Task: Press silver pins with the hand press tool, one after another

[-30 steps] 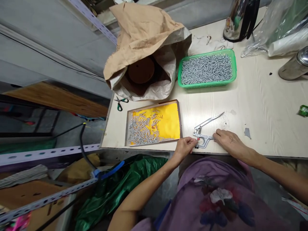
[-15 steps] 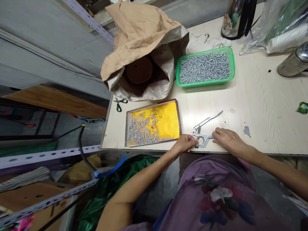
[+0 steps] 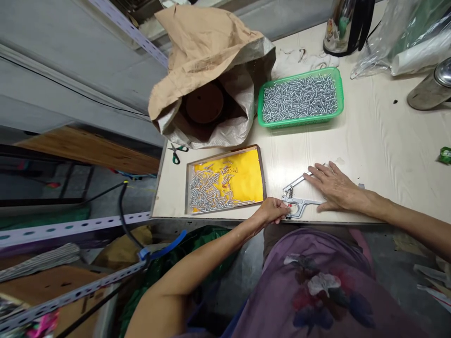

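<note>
At near edge of table [image 3: 380,141]: metal pliers [image 3: 299,195] lie flat, handles splayed open toward the right. Small part at the pliers' head is too small to identify. Left hand [image 3: 270,212] sits at the head, fingertips curled together there; whether they pinch anything cannot be told. Right hand [image 3: 333,187] lies palm down, fingers spread, over the 2 handles, covering the far handle's tip. Left of pliers, shallow tray [image 3: 261,171] with yellow liner and loose screws [image 3: 207,190]; liner print unreadable. Far side: green basket [image 3: 341,91] of screws, paper sack [image 3: 207,51]. Scissors [image 3: 177,151] by sack.
</note>
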{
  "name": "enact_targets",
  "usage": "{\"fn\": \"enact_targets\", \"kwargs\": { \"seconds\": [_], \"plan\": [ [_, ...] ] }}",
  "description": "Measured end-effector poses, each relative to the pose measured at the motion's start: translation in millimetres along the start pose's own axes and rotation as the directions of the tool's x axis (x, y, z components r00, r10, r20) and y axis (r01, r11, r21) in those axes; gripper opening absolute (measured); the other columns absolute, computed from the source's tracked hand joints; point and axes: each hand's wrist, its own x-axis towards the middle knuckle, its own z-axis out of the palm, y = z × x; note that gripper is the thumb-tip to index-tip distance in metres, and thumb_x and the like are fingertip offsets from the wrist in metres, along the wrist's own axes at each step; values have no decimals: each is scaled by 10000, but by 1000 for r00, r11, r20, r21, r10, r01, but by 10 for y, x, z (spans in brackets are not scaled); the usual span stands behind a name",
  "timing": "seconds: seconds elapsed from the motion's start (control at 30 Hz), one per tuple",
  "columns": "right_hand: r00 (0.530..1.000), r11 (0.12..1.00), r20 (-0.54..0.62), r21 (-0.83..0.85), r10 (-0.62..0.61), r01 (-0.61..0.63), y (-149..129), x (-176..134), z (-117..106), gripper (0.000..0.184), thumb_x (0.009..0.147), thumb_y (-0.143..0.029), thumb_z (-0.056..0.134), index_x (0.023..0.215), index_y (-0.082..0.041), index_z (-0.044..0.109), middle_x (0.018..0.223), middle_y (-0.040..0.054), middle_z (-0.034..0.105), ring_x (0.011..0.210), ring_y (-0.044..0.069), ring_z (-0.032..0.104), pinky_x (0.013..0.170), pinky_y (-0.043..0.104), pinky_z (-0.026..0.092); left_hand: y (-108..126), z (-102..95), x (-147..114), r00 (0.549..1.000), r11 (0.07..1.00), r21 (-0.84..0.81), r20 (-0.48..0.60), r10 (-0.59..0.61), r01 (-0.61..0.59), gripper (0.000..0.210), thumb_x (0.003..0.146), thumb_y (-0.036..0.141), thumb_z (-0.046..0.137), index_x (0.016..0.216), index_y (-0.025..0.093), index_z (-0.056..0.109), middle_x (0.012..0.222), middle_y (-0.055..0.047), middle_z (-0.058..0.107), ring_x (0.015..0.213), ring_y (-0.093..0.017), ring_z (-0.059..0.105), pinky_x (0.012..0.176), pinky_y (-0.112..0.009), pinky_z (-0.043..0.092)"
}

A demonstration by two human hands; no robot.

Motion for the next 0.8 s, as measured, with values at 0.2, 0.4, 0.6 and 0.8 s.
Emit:
{"fn": "enact_targets", "kwargs": {
  "seconds": [0.2, 0.4, 0.6, 0.8],
  "plan": [
    [995, 997, -63, -12, 74, -75, -46, -79, 32, 1044, 668, -660, 698, 1448, -88, 303, 1440, 261, 409, 1344, 412, 333, 1074, 581, 272, -81, 0, 46, 1000, 999, 50, 3, 1, -1, 269, 704, 344, 691, 584, 137, 566, 421, 68, 479, 314, -27, 352, 345, -158, 210],
    [989, 992, -92, -30, 115, -119, -112, -78, -25, 885, 748, -628, 630, 1410, -112, 351, 1201, 197, 582, 1090, 355, 502, 975, 523, 351, -91, 38, 47, 1000, 998, 61, -19, -1, 2, 290, 733, 329, 669, 551, 146, 537, 416, 72, 464, 313, -33, 349, 355, -170, 206],
    [990, 990, -55, -47, 133, -136, -220, -125, -134, 579, 808, -492, 637, 1225, -106, 526, 1065, 166, 611, 948, 304, 503, 810, 405, 393, -85, 68, -29, 997, 992, 126, -76, 5, 4, 299, 783, 319, 641, 556, 157, 534, 411, 63, 460, 335, -62, 390, 393, -190, 262],
    [985, 988, -84, 2, 154, -154, -293, -148, -32, 375, 828, -388, 646, 1087, -124, 586, 995, 144, 608, 929, 287, 506, 779, 386, 387, -166, 197, -146, 749, 707, 608, -262, 609, -361, 174, 855, 330, 618, 850, 163, 663, 814, -49, 668, 761, -171, 619, 692, -266, 476]
  ]
}}
